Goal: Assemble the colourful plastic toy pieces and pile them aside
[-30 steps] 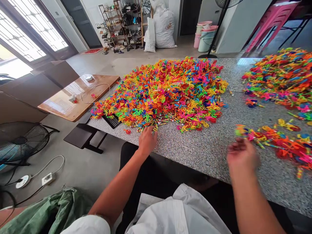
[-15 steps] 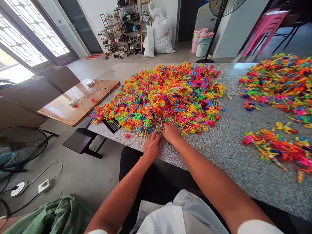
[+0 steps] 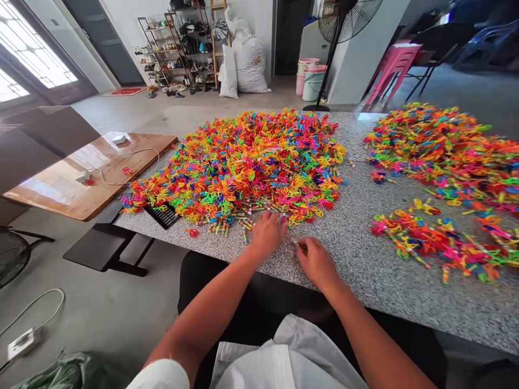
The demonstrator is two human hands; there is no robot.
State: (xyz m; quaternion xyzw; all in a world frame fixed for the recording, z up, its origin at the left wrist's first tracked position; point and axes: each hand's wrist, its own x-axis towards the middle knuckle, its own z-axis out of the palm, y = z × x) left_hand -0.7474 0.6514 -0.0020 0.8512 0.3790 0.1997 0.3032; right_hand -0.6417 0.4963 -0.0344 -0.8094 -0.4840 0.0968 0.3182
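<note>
A big heap of colourful looped plastic pieces (image 3: 251,156) covers the middle of the speckled stone tabletop (image 3: 344,227). Along its near edge lie short patterned tubes (image 3: 221,227) in yellow and green. My left hand (image 3: 267,235) is at that edge, fingers bent together over the pieces; its fingertips are partly hidden. A little to the right and closer to me, my right hand (image 3: 318,262) is closed in a pinch just above the tabletop. Something small shows at its fingertips, too small to name.
Further right are a second heap (image 3: 438,140) and a smaller cluster (image 3: 438,237) of similar pieces. A black slotted tray (image 3: 164,216) pokes out of the main heap's left side. Beyond it stands a wooden table (image 3: 89,173). A standing fan (image 3: 334,48) is behind the tabletop.
My right hand has drawn back from the heap toward me and to the right, fingers now pinched. My left hand has moved to where both hands worked. The view has swung right.
</note>
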